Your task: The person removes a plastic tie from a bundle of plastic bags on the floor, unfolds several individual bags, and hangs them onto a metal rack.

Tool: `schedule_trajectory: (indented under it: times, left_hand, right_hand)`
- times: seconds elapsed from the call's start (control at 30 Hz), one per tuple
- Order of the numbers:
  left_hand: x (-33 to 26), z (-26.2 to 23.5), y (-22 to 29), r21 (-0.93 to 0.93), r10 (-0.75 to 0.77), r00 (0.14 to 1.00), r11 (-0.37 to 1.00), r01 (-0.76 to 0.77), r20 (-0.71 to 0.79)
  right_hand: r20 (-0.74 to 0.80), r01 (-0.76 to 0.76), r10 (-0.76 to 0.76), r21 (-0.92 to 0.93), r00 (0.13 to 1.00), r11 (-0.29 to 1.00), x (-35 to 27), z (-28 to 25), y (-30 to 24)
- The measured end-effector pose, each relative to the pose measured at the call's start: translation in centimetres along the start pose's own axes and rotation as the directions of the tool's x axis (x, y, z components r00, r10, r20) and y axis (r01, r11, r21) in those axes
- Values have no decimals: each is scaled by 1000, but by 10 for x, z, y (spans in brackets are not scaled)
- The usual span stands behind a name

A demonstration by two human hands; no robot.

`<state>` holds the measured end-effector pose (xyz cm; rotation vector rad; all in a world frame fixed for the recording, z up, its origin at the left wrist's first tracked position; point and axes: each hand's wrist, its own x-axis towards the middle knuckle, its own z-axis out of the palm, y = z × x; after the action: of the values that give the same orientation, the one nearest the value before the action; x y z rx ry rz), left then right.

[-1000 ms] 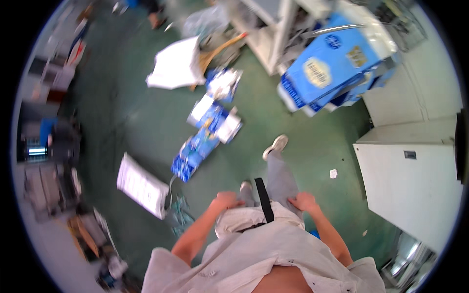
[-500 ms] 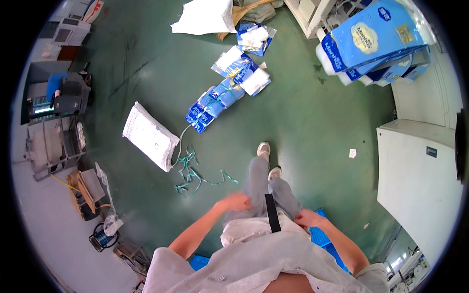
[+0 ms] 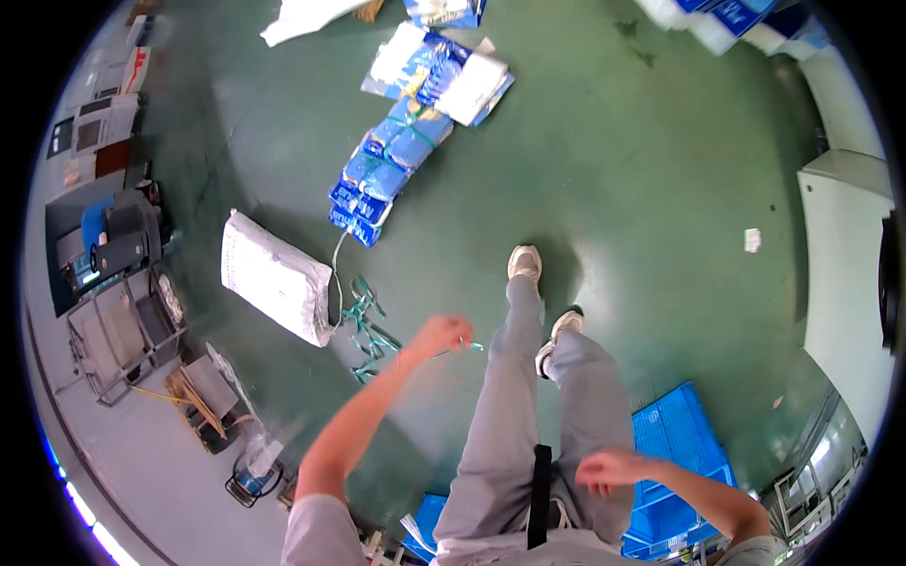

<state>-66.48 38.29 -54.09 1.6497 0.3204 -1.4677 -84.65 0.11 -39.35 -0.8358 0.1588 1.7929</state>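
Note:
My left hand (image 3: 444, 335) is out over the floor, its fingers loosely bent and blurred by motion. In line with it lies a tangle of green strapping (image 3: 370, 330), and a short end shows just past the fingers; I cannot tell whether they touch it. Beside my right thigh hangs my right hand (image 3: 609, 469), fingers drooping and slightly apart, with nothing seen in it. Farther off, blue tissue packs (image 3: 392, 156) are tied in a row with green strap. Left of the strapping lies a full white sack (image 3: 276, 275), with a pale cord beside it.
Blue plastic crates (image 3: 681, 429) stand by my right leg. Flattened blue-and-white packaging (image 3: 472, 90) lies beyond the tied packs. A white cabinet (image 3: 845, 255) is on the right; a cart (image 3: 127, 330) and cardboard (image 3: 203, 396) line the left wall. A paper scrap (image 3: 752, 240) lies right.
Both hands have left my waist: the left has reached forward, the right has dropped beside my thigh. My legs have shifted in a step, and the view has tilted lower, showing more of the crates.

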Motion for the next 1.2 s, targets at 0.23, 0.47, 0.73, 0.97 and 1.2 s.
schedule_trajectory:
  times: [0.23,0.47,0.73,0.97,1.2]
  left_hand:
    - [222,-160,-66,673,251,865,728,127,-435]
    - [353,-202,11,21,307,512,871,-490,-802]
    - [401,-288,95,-439,136,530,412,-799,-837]
    - [413,-309,71,-323,162,669,778,-539,-725]
    - [380,-259,48,-85,339,581,810,-580,-740]
  right_hand:
    - [-864,225,-451,-404,223,887,76,-283,-42]
    - [-816,600,-543,-338,197,726,195,-411,-61]
    - [-680,653,-591,-216,433,726,276,-421,-51]
    - [-800,643,-507,-209,322,737,251,-446,-34]
    - [-704,704,-605,-212,371,678,270,-433,-61]
